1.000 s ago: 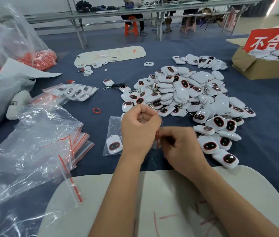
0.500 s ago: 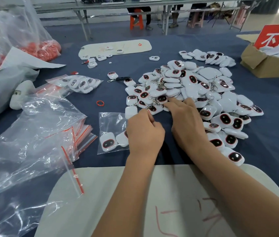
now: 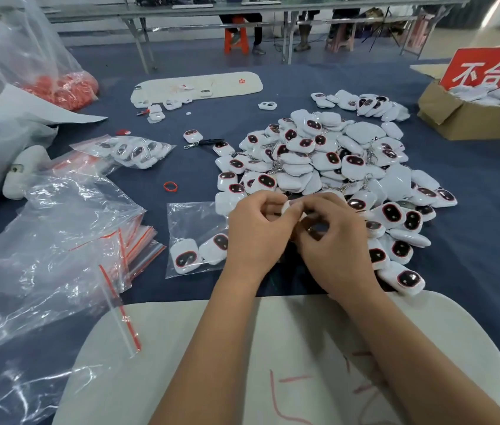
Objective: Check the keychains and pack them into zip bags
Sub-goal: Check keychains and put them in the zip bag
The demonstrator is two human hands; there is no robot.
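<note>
Both hands, left hand (image 3: 258, 231) and right hand (image 3: 334, 243), pinched one white keychain (image 3: 288, 207) between their fingertips. Turning it face-up would best show flaws. Just left lay the open zip bag (image 3: 193, 222); beyond, the keychain pile (image 3: 328, 161).

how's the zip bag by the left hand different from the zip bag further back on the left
The near zip bag by the left hand holds only two keychains that can be seen, bunched at its near end, with much of it slack and empty. The far zip bag is packed full of keychains. The near one lies partly under the left hand; the far one lies untouched. Both are clear plastic holding white keychains with dark faces.
</note>
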